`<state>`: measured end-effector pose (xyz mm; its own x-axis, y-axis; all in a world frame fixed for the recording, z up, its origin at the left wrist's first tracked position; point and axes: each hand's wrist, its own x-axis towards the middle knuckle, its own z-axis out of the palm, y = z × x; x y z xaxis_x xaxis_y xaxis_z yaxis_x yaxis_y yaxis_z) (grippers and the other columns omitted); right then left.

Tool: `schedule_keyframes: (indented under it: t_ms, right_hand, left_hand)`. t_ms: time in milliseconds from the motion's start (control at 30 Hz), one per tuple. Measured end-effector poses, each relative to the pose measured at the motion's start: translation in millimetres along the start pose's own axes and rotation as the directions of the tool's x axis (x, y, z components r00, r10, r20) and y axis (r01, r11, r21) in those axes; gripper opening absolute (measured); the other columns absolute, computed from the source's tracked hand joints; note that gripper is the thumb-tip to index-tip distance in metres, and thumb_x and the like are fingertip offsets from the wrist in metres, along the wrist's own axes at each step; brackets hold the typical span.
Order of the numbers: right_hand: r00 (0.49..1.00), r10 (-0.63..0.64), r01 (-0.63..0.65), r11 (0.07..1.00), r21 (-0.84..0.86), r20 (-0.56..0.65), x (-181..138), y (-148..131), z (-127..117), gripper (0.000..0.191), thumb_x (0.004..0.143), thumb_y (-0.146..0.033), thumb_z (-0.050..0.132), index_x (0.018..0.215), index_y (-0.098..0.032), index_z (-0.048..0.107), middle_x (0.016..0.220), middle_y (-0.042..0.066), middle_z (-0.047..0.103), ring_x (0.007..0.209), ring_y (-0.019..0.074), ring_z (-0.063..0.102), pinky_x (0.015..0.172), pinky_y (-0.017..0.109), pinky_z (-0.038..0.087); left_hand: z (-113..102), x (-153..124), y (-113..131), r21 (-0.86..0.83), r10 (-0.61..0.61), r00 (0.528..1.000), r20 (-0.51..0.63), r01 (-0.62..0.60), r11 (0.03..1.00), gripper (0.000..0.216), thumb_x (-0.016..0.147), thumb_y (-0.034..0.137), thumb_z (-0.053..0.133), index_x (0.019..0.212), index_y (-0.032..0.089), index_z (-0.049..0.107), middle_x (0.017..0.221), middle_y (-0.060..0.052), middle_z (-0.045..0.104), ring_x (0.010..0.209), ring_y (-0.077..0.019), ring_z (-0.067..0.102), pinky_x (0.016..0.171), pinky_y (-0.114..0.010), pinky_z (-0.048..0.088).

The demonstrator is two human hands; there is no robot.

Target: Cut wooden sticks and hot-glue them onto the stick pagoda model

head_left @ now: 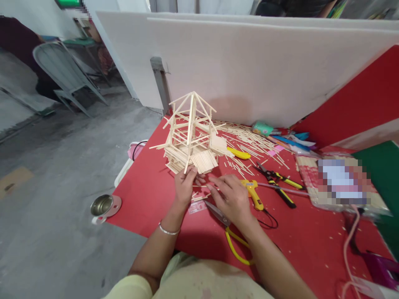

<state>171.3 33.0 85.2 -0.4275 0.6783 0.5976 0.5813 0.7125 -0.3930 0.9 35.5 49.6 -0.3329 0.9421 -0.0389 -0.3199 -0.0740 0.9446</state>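
- Two hands work before the stick house [190, 137] on the red table [149, 195].
- Left hand [184, 185] fingers pinch a stick [188, 162] at its base; right hand [231, 198] fingers together, grip unclear.
- Risk: a hard nudge may crack the stick house.

stick house [190, 137] on table [146, 195], glue gun [254, 193] right

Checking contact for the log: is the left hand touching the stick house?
Touching. The head view shows the left hand with fingertips closed on the lower end of a stick that leans up the stick house, with no gap.
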Motion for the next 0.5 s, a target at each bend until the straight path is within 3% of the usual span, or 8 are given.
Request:
schedule_keyframes:
  t_ms: [500]
  right_hand:
    - [0.998,0.044,-0.045,0.998,-0.036,-0.036,-15.0,9.8,-8.4,0.022,0.095,-0.026,0.064,0.114,-0.02,0.073,0.092,0.007,0.071,0.084,0.0198,0.063,0.078,0.035,0.052]
  left_hand:
    - [-1.2,-2.6,-0.8,-0.003,-0.021,1.0,-0.013,0.021,1.0,0.035,0.083,0.049,0.071,0.079,0.014,0.068,0.07,-0.006,0.074,0.053,-0.0158,0.068,0.047,-0.023,0.05]
